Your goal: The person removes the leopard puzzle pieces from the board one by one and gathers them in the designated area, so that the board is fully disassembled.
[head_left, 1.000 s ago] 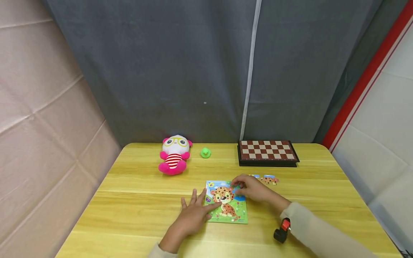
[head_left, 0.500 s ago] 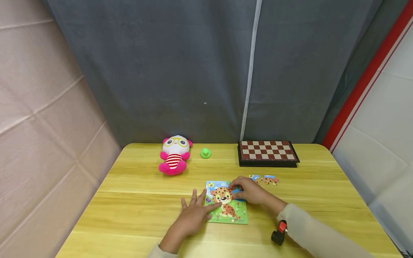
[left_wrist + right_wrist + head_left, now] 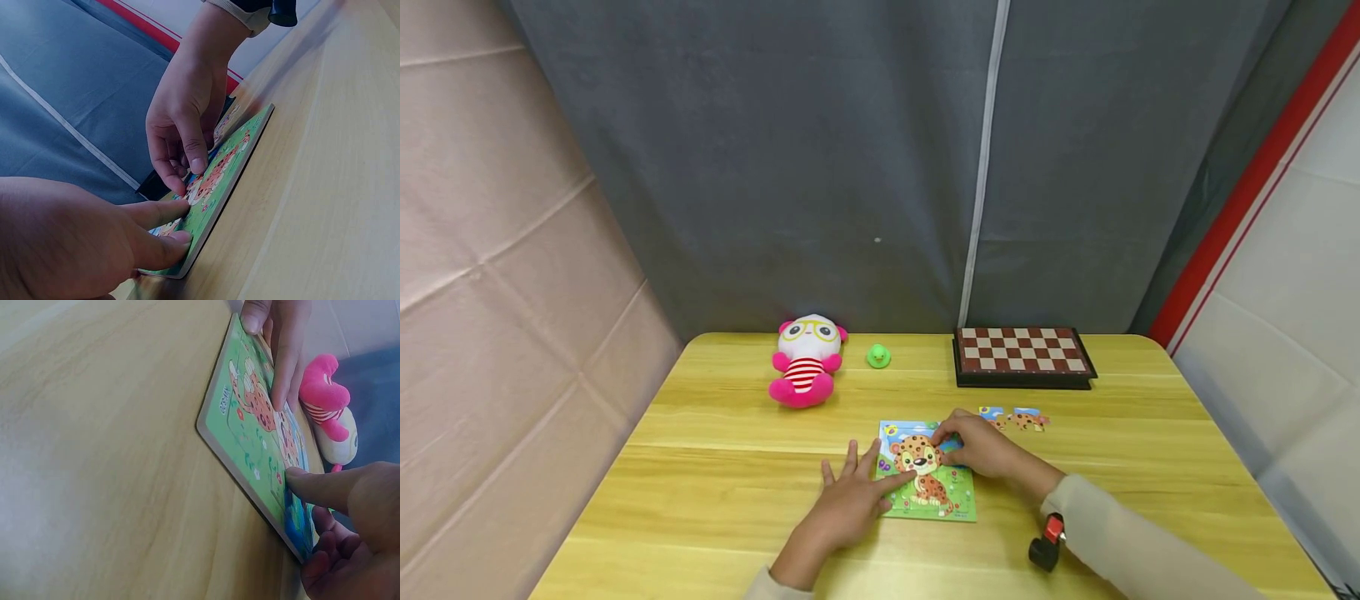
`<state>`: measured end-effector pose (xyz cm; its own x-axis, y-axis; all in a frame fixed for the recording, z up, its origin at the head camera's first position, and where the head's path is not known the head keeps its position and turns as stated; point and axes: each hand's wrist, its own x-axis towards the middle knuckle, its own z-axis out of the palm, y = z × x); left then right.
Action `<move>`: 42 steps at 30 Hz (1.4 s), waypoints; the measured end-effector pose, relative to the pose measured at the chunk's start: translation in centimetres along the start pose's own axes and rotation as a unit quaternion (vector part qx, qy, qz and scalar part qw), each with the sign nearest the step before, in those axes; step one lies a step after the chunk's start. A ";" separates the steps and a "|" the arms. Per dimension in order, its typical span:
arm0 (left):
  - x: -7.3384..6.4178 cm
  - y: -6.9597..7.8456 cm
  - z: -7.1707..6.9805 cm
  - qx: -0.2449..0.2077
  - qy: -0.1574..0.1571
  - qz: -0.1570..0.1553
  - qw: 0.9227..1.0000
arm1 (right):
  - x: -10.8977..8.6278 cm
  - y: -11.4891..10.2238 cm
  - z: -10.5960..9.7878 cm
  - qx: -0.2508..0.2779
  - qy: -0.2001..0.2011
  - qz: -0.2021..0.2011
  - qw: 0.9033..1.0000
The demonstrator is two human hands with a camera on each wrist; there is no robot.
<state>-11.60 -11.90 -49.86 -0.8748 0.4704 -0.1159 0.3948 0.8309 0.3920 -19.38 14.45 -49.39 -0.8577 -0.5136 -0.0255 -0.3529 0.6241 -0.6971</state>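
Observation:
A square leopard puzzle board [image 3: 936,500] lies on the wooden table, its green lower edge toward me. My left hand [image 3: 847,502] rests on its left side with fingers spread; thumb and forefinger press the picture, as the left wrist view shows. At the upper right of the board, my right hand [image 3: 981,446] has curled fingers, with thumb and forefinger pinching a puzzle piece that they mostly hide. Beside the right thumb, a bare blue patch [image 3: 297,528] of the board shows in the right wrist view. Loose leopard pieces [image 3: 1028,419] lie just beyond the right hand.
A pink and white plush panda [image 3: 805,362] sits at the back left, with a small green rubber duck [image 3: 878,357] to its right. A folded chessboard [image 3: 1024,358] lies at the back right. A grey curtain [image 3: 820,183] hangs behind the table.
My right hand has shifted slightly left over the board's upper right part, then stayed nearly still. The left hand has kept its place.

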 end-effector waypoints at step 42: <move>-0.1 0.2 -0.3 0.000 0.006 0.005 1.000 | 0.2 -0.1 0.1 -0.037 0.059 0.015 0.997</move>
<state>-11.52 -11.86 -49.47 -0.8744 0.4745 -0.1013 0.4029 0.8265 0.3933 -19.48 14.25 -49.36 -0.9046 -0.4242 0.0428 -0.3501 0.6817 -0.6424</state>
